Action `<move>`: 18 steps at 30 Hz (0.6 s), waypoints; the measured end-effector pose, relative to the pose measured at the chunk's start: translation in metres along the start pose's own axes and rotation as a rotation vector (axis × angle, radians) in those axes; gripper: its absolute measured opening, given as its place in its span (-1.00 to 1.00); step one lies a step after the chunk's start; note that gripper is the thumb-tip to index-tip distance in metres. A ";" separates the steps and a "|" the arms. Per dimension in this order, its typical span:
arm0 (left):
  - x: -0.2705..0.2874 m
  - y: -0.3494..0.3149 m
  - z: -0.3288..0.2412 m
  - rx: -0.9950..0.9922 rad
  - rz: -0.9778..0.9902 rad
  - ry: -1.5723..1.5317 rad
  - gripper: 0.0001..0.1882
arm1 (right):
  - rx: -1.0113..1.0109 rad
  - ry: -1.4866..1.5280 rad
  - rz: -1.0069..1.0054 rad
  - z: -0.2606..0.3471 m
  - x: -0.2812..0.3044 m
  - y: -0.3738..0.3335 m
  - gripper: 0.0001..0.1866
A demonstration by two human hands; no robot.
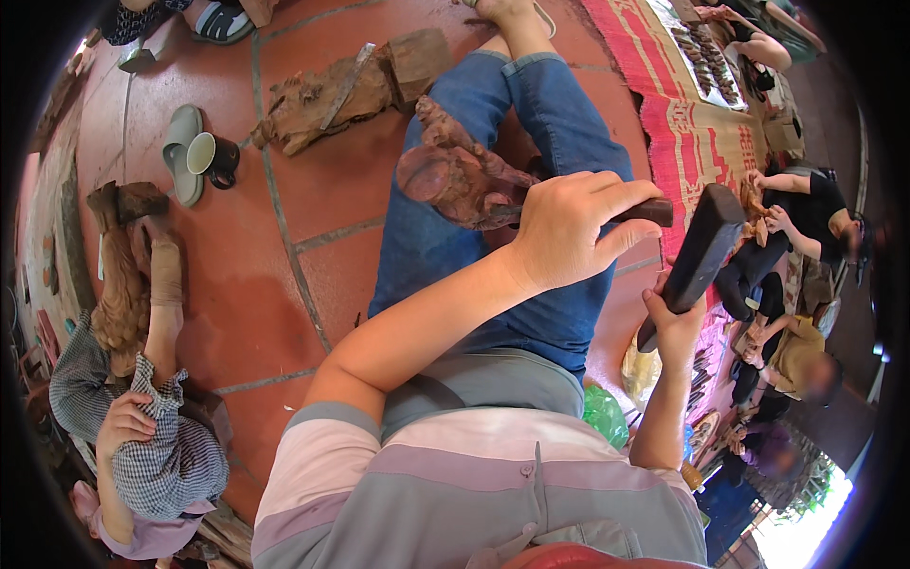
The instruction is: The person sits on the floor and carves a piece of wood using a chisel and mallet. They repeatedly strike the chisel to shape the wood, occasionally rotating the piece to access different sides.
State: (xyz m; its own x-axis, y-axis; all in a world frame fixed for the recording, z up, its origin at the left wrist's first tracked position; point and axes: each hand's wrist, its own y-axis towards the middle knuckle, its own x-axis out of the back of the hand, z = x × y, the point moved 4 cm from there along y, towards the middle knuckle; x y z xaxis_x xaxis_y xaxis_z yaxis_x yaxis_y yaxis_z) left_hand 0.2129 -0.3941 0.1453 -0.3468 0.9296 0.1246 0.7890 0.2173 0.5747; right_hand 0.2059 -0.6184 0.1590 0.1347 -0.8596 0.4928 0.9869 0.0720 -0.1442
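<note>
A reddish-brown carved wooden piece [464, 180] rests on my legs, its knobbly end toward the far left. My left hand [574, 228] is closed round a chisel [654, 211]; its dark wooden handle juts out to the right past my thumb. The chisel's blade runs toward the carving, mostly covered by my hand, so I cannot tell whether its tip touches the wood. My right hand [676, 327] grips a dark, blocky wooden mallet [706, 245], held upright just right of the chisel's handle end, apart from it.
Rough wood [332, 95] with a metal strip lies on the red tiles ahead. At left are a grey slipper [182, 156] and a dark mug [220, 161]. Another person [156, 455] sits far left. A red-and-tan mat [701, 133] and several people working line the right. A green plastic bag [605, 415] sits beside my hip.
</note>
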 end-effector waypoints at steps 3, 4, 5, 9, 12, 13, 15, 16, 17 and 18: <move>0.009 0.004 -0.001 0.064 -0.058 -0.101 -0.70 | 0.038 0.019 0.001 0.012 0.002 0.009 -0.49; 0.013 0.004 0.001 0.086 -0.102 -0.137 -0.69 | 0.061 0.021 -0.004 0.016 0.001 0.011 -0.49; 0.017 0.005 0.005 0.106 -0.146 -0.169 -0.69 | 0.086 0.025 -0.007 0.020 0.001 0.014 -0.49; 0.021 0.005 0.008 0.125 -0.191 -0.178 -0.68 | 0.141 -0.078 -0.050 0.022 -0.004 0.018 -0.50; 0.018 0.004 0.006 0.064 -0.195 -0.112 -0.67 | 0.193 -0.419 -0.094 0.016 -0.007 0.017 -0.49; 0.019 0.003 0.007 0.066 -0.189 -0.093 -0.67 | 0.153 -0.292 -0.064 0.017 -0.010 0.016 -0.49; 0.018 0.002 0.008 0.073 -0.179 -0.080 -0.67 | 0.106 -0.166 -0.038 0.018 -0.012 0.012 -0.48; 0.017 0.002 0.009 0.075 -0.175 -0.083 -0.67 | 0.102 -0.164 -0.043 0.015 -0.010 0.011 -0.48; 0.016 0.003 0.009 0.072 -0.172 -0.083 -0.67 | 0.103 -0.160 -0.049 0.013 -0.009 0.010 -0.48; 0.015 0.003 0.006 0.048 -0.142 -0.055 -0.68 | 0.090 -0.134 -0.045 0.010 -0.007 0.008 -0.48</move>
State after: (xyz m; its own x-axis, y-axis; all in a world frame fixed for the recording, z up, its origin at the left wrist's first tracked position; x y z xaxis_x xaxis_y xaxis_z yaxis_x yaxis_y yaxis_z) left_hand 0.2134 -0.3772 0.1439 -0.4289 0.9034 -0.0005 0.7580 0.3602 0.5438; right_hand 0.2142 -0.6066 0.1633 0.0948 -0.7882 0.6080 0.9954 0.0853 -0.0446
